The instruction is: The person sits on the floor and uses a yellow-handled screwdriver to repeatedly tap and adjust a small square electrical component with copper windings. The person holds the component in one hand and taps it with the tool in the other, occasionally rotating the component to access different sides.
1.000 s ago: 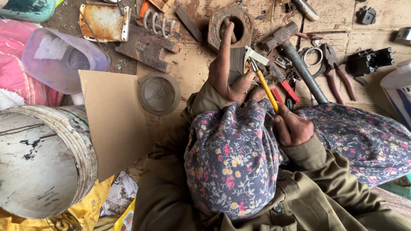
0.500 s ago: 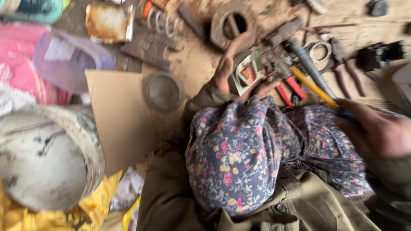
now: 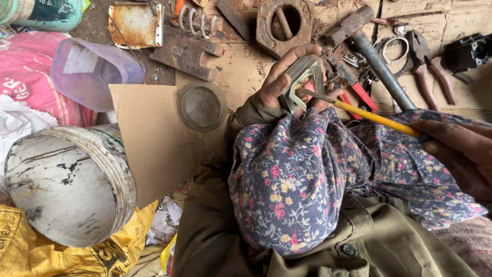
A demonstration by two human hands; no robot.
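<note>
The left hand (image 3: 287,77) is clamped around a small grey metal frame (image 3: 302,82) above the flowered cloth (image 3: 302,179), while the right hand (image 3: 458,154) grips a yellow-handled tool (image 3: 374,118) whose tip touches this frame.

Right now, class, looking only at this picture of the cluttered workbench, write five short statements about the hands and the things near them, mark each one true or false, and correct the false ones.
1. The left hand grips a grey angular metal bracket. True.
2. The right hand holds a red-handled hammer. False: it holds a yellow-shafted tool whose tip meets the bracket.
3. A flat brown cardboard sheet lies beside the round clear plastic lid. True.
4. The white chipped bucket stands upright, full of water. False: it lies tipped on its side.
5. Flowered blue cloth lies under the hands. True.
</note>
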